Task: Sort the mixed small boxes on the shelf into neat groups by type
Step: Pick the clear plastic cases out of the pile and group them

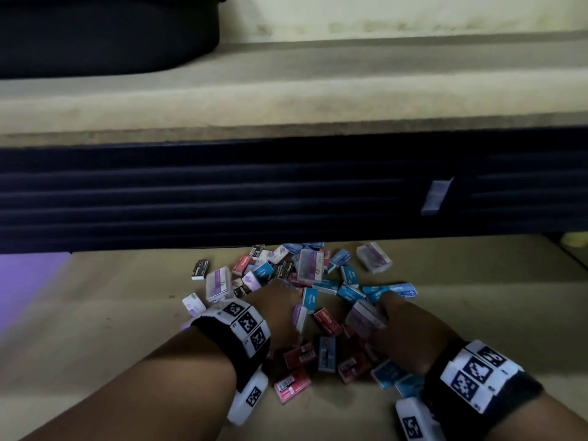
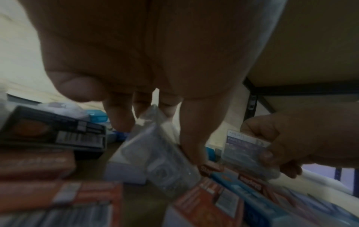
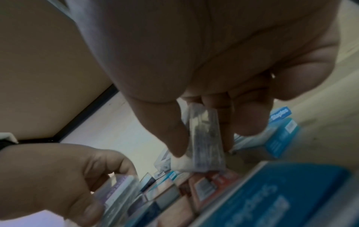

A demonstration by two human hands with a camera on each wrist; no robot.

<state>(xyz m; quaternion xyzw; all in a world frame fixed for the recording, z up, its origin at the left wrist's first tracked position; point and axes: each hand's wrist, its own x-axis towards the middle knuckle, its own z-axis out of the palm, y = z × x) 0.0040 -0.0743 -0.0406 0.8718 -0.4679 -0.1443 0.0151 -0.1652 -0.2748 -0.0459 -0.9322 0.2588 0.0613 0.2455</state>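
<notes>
Left hand (image 1: pixel 280 308): fingers curled down round a clear-and-purple box (image 2: pixel 155 153), which it holds tilted, long axis running away from the palm, low over the heap. Right hand (image 1: pixel 393 323): fingers and thumb pinch a second clear purple-labelled box (image 3: pixel 207 142), held on edge just above the heap; the left wrist view shows the same box with its label facing that camera. Between and around both hands: the unsorted pile of small boxes (image 1: pixel 318 307) on the lower shelf board (image 1: pixel 111 313), red ones (image 1: pixel 292 385) mostly at the near edge, blue ones (image 1: pixel 389 291) to the right and beyond, black ones (image 1: pixel 200 268) and further purple-and-clear ones (image 1: pixel 374 257) toward the back. No type yet forms a tidy group. Judgement: the two held boxes look alike, so both belong to one group; the open stretch of shelf lies to the left of the pile, on the left hand's side. Above: the dark ribbed front edge (image 1: pixel 222 192) of the upper shelf, hiding the far part of the heap.
</notes>
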